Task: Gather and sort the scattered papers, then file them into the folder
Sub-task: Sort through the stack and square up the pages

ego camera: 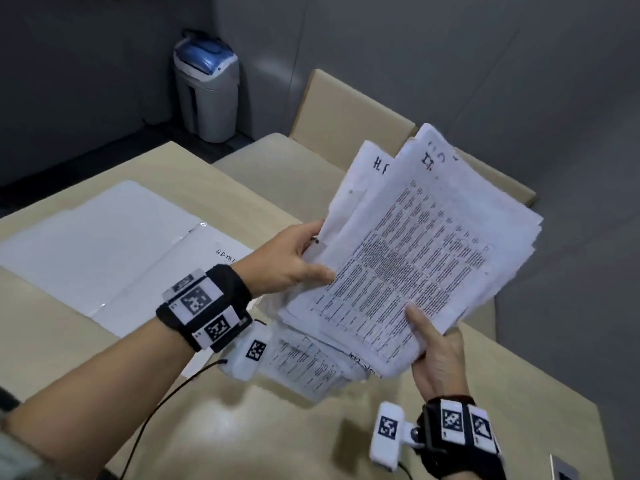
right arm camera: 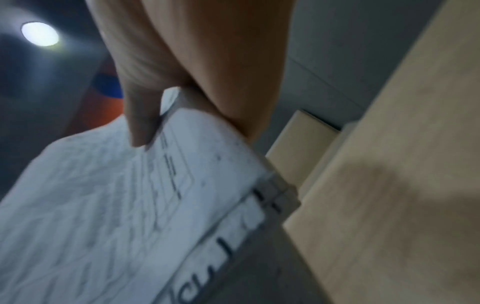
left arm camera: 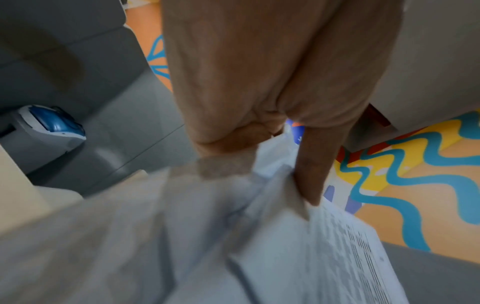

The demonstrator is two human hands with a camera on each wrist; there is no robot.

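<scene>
White papers (ego camera: 415,258) held mid-frame above table (ego camera: 294,427) | your left hand (ego camera: 287,261) and right hand (ego camera: 438,358) pinch stack edges | folder (ego camera: 104,244) lies open at frame left, long axis diagonal, left hand nearer

We get even, slightly dim overhead light in the head view, with soft shadows on the bench (ego camera: 242,420) and wide-angle bending at the edges. Both wrist views are heavily smeared (motion blur, mostly), and a round ceiling lamp (right arm camera: 40,34) glares top left in the right one.
</scene>
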